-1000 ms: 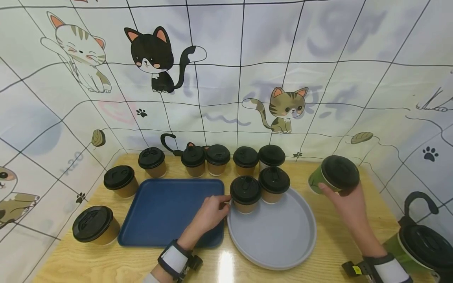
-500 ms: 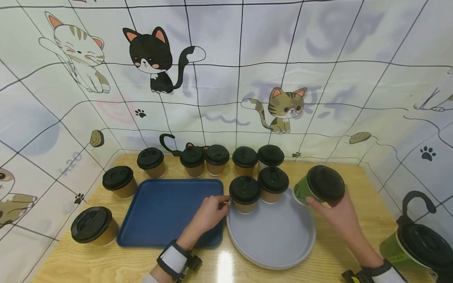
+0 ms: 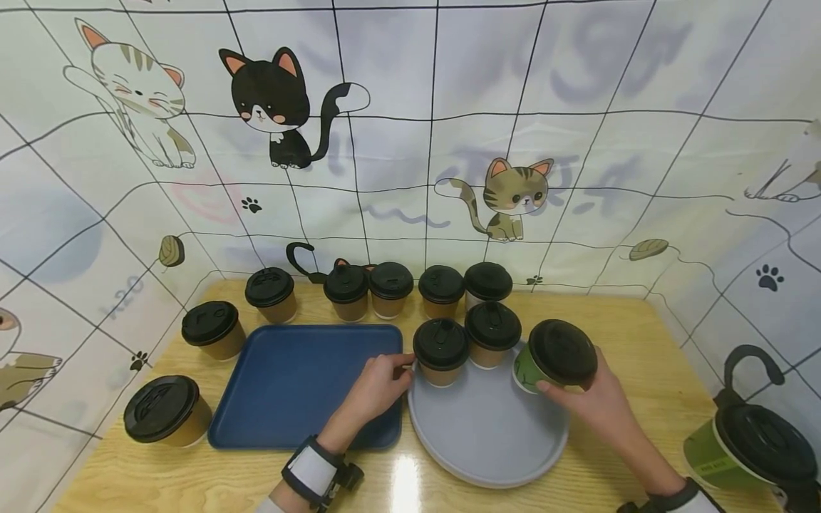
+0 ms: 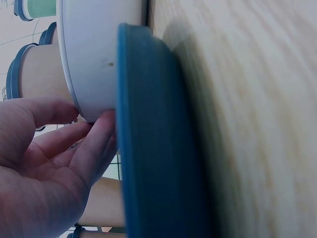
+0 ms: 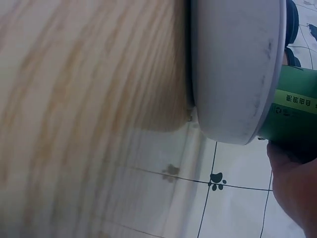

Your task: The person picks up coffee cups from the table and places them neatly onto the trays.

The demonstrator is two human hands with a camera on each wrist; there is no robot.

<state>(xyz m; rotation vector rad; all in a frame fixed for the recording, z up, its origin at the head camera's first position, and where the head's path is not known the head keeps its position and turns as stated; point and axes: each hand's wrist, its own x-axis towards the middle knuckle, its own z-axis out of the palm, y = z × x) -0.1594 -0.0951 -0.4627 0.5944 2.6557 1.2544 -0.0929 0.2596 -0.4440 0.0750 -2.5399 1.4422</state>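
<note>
My right hand point(image 3: 596, 399) grips a green paper cup point(image 3: 532, 370) with a black lid, tilted over the right back part of a round grey tray point(image 3: 487, 442). In the right wrist view, the green cup point(image 5: 292, 104) is close by the tray's rim, with my thumb against it. My left hand point(image 3: 378, 388) pinches the tray's left rim; in the left wrist view, the fingers point(image 4: 96, 144) lie at the tray's outer wall. Two brown cups with black lids, a left one point(image 3: 440, 353) and a right one point(image 3: 492, 335), stand at the tray's back left.
Left of the round tray lies a blue rectangular tray point(image 3: 301, 385). Several lidded brown cups line the back, including one cup point(image 3: 391, 288), and more stand left, such as a large cup point(image 3: 168, 412). Another green cup point(image 3: 747, 445) stands far right. A cat-print curtain point(image 3: 398, 142) surrounds the table.
My right hand has carried the green cup leftward and down, from beside the round tray to over its right back part. My left hand has stayed at the tray's rim.
</note>
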